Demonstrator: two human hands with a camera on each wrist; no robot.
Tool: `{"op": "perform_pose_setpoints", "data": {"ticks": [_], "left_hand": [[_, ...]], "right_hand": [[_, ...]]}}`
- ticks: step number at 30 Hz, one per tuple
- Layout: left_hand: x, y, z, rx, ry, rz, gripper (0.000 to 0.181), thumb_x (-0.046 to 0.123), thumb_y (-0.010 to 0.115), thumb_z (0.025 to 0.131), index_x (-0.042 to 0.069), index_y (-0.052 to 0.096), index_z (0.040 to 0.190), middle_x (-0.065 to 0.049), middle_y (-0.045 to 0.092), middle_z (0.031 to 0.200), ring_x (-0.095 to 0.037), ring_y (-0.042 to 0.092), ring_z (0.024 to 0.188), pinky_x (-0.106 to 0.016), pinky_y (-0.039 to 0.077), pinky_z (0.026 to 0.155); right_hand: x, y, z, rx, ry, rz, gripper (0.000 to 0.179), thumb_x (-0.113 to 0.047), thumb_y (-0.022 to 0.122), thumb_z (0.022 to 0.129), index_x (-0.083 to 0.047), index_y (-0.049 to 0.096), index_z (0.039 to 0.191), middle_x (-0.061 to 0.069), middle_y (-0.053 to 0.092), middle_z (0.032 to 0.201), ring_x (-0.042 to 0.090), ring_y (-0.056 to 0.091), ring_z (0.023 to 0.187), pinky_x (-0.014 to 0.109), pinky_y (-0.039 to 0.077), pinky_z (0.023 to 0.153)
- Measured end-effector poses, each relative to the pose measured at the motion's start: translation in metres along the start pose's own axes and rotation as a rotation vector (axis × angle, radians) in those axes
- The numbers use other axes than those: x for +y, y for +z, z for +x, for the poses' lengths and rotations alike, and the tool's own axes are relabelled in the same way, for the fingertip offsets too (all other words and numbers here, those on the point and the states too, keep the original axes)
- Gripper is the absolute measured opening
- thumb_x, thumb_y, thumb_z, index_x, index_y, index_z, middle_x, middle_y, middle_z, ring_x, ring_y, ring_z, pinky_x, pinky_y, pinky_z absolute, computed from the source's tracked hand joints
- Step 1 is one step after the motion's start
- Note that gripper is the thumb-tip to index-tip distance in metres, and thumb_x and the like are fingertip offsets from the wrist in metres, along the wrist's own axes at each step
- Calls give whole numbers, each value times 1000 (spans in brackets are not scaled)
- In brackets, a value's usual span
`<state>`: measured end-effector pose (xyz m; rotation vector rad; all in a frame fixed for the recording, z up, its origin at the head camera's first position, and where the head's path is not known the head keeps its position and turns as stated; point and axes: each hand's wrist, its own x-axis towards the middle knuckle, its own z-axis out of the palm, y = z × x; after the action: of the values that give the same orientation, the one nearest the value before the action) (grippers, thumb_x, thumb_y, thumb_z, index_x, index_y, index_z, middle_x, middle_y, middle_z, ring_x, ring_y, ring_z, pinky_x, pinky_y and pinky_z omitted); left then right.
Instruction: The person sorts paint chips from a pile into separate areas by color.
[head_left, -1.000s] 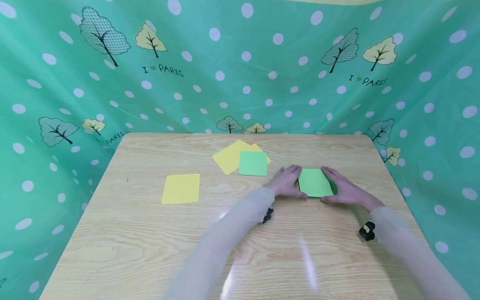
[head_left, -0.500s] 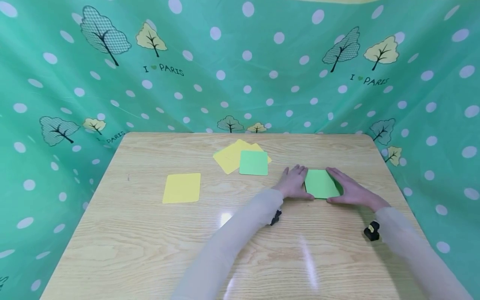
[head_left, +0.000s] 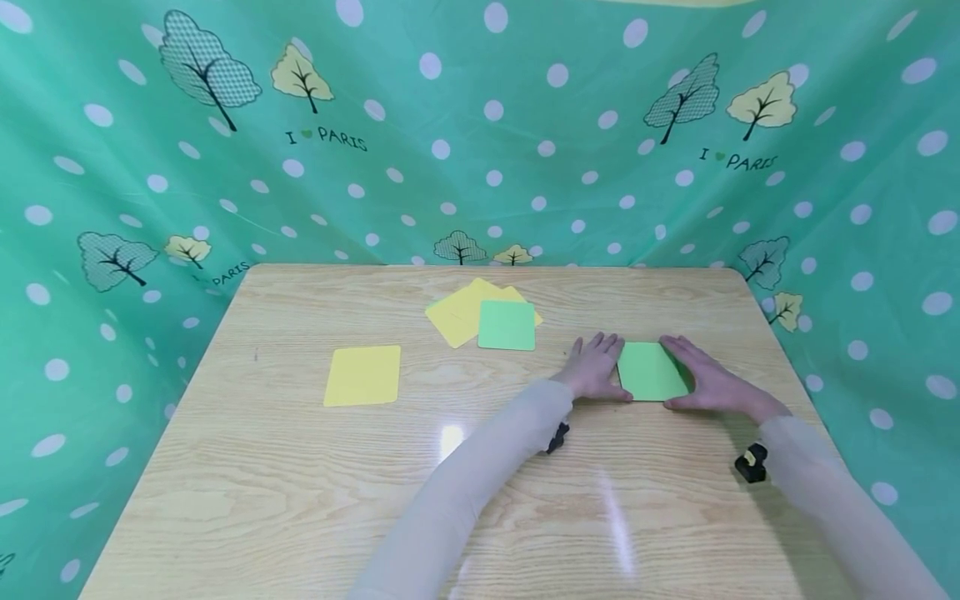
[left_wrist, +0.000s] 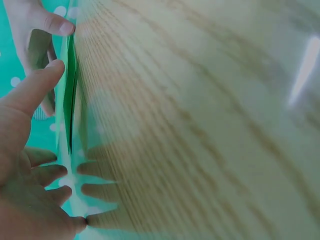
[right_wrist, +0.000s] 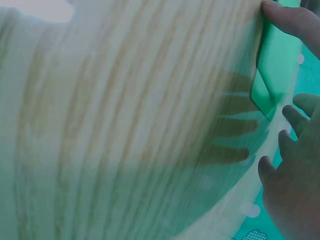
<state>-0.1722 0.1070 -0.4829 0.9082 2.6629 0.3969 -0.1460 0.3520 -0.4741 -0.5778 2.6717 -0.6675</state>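
Basically, green square cards sit stacked on the table's right half, between both hands. Left hand, fingers and thumb spread, touches the left edge; right hand, spread wide, touches the right side. Neither curls round them. Left wrist view shows layered edges, right wrist a jutting corner. Only head view shows a yellow card and, farther back, a green card overlapping yellow cards.

Squarish green cards, loosely stacked, edges uneven, at right on the tabletop
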Motion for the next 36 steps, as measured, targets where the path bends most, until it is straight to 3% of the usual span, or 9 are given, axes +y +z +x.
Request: {"op": "perform_pose_setpoints", "data": {"ticks": [7,14,23,36], "left_hand": [[-11,-4,-8,8,47,-78,94,55,66,86,10,20,155,-10,17,159,-24,12,145,-47,13,116],[-34,-11,-22,41,85,-132,87,50,64,89,10,22,154,-14,17,159,-27,12,145,-47,10,116],[-60,-20,-36,52,65,-149,85,47,64,90,9,22,154,-15,16,159,-28,11,145,-48,7,116],[-83,-27,-50,99,37,-165,86,45,67,88,7,25,153,-17,19,157,-31,14,145,-49,9,116]], "right_hand": [[1,-2,-1,-16,-8,38,115,-34,84,73,-5,8,155,26,7,157,46,-2,142,74,11,103],[-7,-2,2,9,-28,21,108,-34,82,75,-4,14,154,26,11,156,48,3,141,74,12,103],[-24,6,15,54,-89,65,97,-28,77,80,-2,19,153,26,12,155,50,7,140,75,13,102],[-51,25,41,70,-148,131,91,-22,74,84,-1,18,153,27,10,155,51,13,138,72,20,103]]}}
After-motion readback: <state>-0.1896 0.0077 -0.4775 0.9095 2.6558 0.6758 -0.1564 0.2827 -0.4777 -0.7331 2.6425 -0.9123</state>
